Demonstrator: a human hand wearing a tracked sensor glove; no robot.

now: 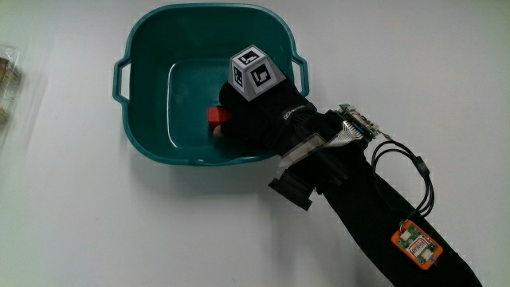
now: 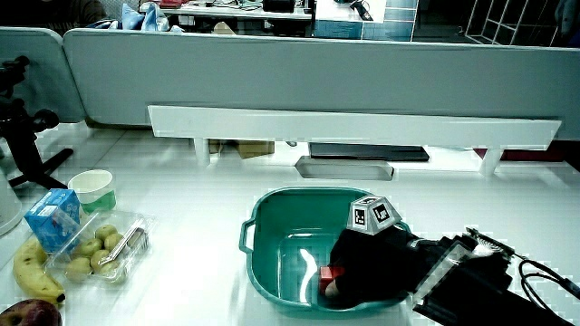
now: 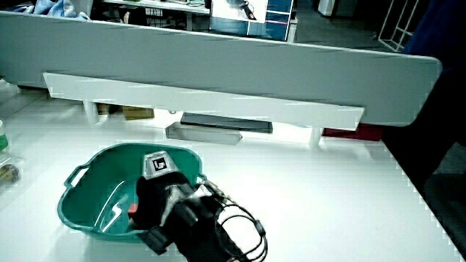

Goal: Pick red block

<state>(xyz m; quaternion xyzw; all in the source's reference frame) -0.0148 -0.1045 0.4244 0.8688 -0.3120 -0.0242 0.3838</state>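
A: Starting nearest the person, what is going on?

B: The forearm (image 1: pixel 382 215) is lying across the white worktop (image 1: pixel 96 223) and reaching into the teal basin (image 1: pixel 151 48), which is sitting around the middle of the frame. The hand (image 1: pixel 263 112), with the patterned cube (image 1: pixel 256 73) on its back, is hanging low inside the basin, over the rim nearer the person.

A: And the red block?

B: The red block (image 1: pixel 217 117) is lying on the basin floor, peeking out at the tip of the hand and touching it or very nearly so. In a side view the block (image 2: pixel 327 273) is showing just under the glove.

A: Is the hand clamping it?

B: I cannot tell; the glove is hiding the contact, so whether it is apart, together or gripping is unclear.

A: So which step is this?

B: I am judging it as the grasp itself: the reach is looking done and the lift is not yet showing.

A: What is the next move asking for?

B: Probably a firm pinch, then a straight rise clearing the basin wall.

A: Anything farther off?

B: A fruit tray (image 2: pixel 100 249), a banana (image 2: pixel 32 267) and a cup (image 2: pixel 92 188) are sitting well apart from the basin, with the partition (image 2: pixel 272 72) standing farthest away.
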